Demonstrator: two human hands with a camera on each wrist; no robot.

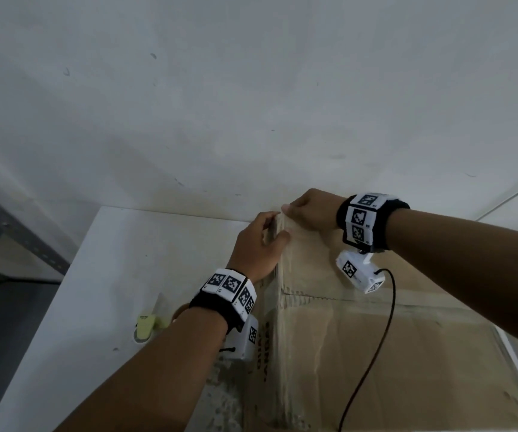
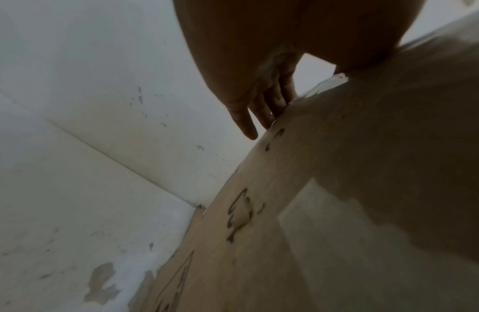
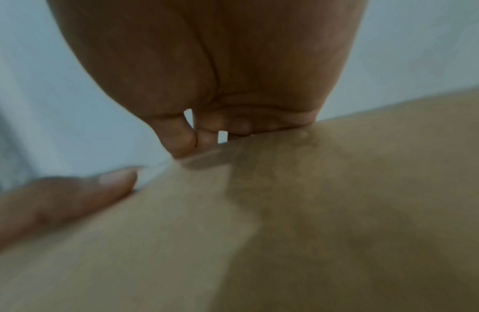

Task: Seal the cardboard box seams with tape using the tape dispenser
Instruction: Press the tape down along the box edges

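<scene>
Fingers [image 2: 270, 109] of left hand [image 1: 257, 244]: straight, flat on cardboard box [image 1: 407, 353] far corner. Right hand [image 1: 312, 210]: thumb and fingers pinching tape [image 1: 285, 275] end over far edge. Box on white bench [image 1: 95, 291]. Tape dispenser [image 1: 150, 324]: set aside left. Step: smoothing strip end. Next: firm downward rub.

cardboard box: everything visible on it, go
The cardboard box is brown and corrugated, flaps shut, sitting on the white table by the wall. Clear tape runs along its top seam and a second strip crosses it. Dark print marks its left side. The left hand and right hand press at the far edge.
</scene>
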